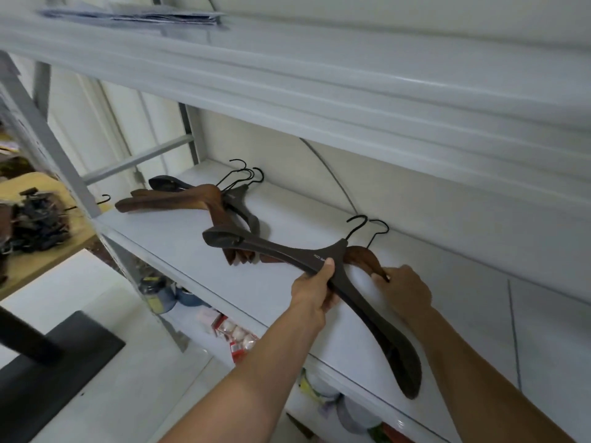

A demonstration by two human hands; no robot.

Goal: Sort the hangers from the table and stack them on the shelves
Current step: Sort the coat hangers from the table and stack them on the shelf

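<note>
**Two hangers gripped at the shelf**

The left hand (pixel 315 284) was curled round the dark hanger (pixel 281 249) just below its hook. The right hand (pixel 404 290) pinched the reddish-brown hanger (pixel 363 255) behind it. Both hangers were above the middle shelf (pixel 179 241). One pile of hangers (pixel 192 199), four hooks showing, lay further left.

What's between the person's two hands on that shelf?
Head view: only the dark hanger, gripped by the left hand, crosses bare shelf before the right hand, which pinches a brown hanger.
</note>
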